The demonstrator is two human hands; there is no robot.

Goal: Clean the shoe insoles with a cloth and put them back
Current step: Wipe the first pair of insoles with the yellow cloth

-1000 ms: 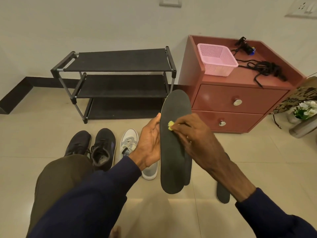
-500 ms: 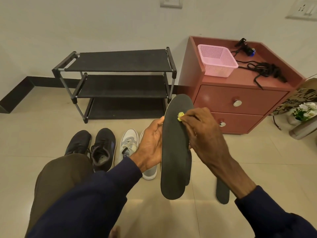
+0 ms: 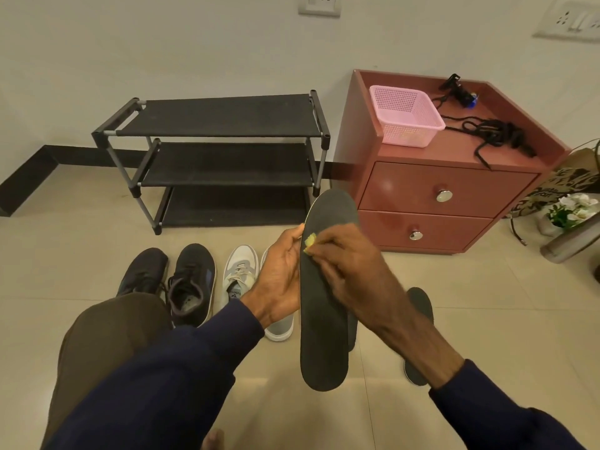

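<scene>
Plain off-white wall [image 3: 162, 53], beige tiled floor [image 3: 81, 241], warm indoor light.
Three-tier black shoe rack [image 3: 224, 118] stands by the wall with a reddish two-drawer cabinet [image 3: 406, 186] just to its right; black skirting [image 3: 65, 155] runs along the bottom of the wall, and there's a socket plate [image 3: 319, 4] up top.

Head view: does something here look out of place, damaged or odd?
Nothing looks damaged or spilled. A loose insole lies on the floor tiles, partly hidden behind the right forearm, which fits the cleaning. Only the black cords lie in a tangle on the red cabinet.
</scene>
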